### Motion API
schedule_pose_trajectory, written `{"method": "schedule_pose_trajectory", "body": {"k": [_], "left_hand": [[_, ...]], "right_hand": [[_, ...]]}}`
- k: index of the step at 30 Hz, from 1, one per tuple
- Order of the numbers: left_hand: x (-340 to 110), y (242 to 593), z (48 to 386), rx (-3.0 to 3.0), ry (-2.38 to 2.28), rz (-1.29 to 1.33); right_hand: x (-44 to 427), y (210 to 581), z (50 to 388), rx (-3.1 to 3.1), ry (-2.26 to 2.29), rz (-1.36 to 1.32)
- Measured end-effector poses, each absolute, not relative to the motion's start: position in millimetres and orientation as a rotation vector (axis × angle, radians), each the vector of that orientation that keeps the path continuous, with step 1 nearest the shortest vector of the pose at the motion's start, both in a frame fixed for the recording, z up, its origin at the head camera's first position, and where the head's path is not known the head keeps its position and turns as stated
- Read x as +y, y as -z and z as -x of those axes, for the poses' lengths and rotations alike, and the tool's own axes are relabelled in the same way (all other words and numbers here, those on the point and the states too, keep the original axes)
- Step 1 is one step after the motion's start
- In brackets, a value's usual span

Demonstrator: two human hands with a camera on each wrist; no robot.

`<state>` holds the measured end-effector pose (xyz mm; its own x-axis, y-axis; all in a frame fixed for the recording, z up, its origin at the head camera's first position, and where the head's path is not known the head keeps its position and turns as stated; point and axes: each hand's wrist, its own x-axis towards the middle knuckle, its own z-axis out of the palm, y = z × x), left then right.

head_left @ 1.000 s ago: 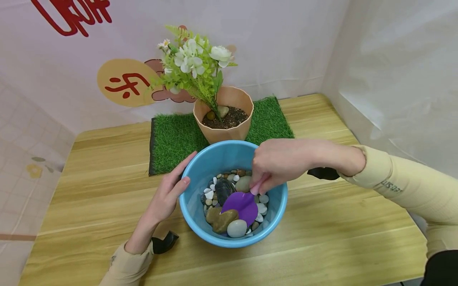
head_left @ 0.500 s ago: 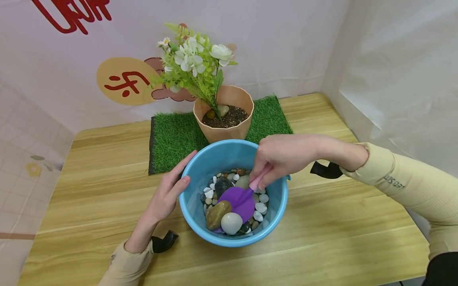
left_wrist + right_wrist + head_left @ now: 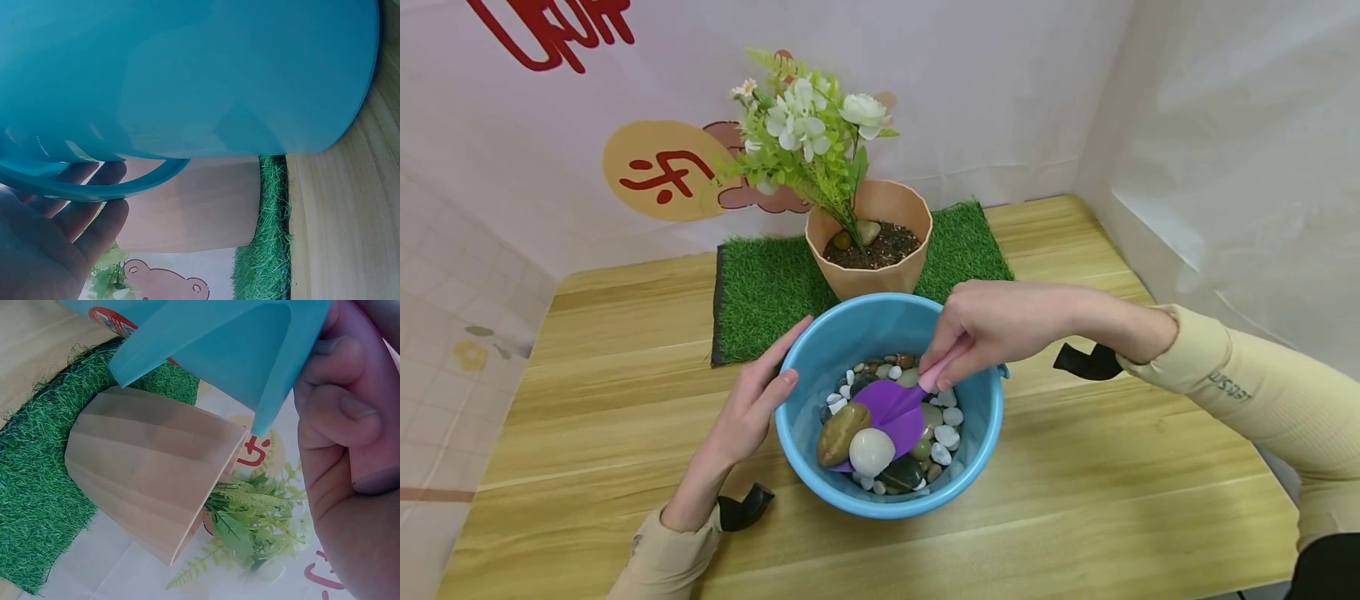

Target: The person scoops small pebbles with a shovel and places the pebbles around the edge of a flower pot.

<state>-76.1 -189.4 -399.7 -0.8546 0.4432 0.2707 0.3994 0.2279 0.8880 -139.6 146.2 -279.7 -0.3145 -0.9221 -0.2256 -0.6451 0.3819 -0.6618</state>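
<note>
Purple plastic shovel with a pink handle (image 3: 901,421), held inside a round blue plastic bucket (image 3: 880,509); the handle is gripped in the curled fingers of the right hand (image 3: 996,325). On the blade an elongated brown stone (image 3: 843,434) and a rounded white stone (image 3: 872,452) are borne; beneath them, the bucket's bottom is covered by mixed smooth pebbles (image 3: 951,425). The bucket's left rim is touched by the left hand (image 3: 747,412), its fingers fairly straight. The bucket is placed midway between the left and right edges of the wood-grained tabletop (image 3: 1112,492). Near the far edge, a faceted peach-coloured flowerpot (image 3: 880,279) holding white artificial-looking flowers (image 3: 805,125) is set on a rectangular green grass mat (image 3: 756,308).
</note>
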Motion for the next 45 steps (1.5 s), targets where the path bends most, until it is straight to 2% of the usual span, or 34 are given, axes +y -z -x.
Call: {"method": "schedule_pose_trajectory", "body": {"k": [15,31,45], "left_hand": [[-188.5,399.0,75.7,2.432,-1.738,-0.839],[-189.3,399.6,75.0,2.407,-1.744,-0.814],[-189.2,400.3,76.0,2.392,-1.765,-0.831]], "right_hand": [[167.9,263.0,148.1,2.179,0.747,1.134],[186.8,246.4,174.4,2.502,0.699,0.86],[187.7,247.6,202.1,2.656,0.674,0.708]]}}
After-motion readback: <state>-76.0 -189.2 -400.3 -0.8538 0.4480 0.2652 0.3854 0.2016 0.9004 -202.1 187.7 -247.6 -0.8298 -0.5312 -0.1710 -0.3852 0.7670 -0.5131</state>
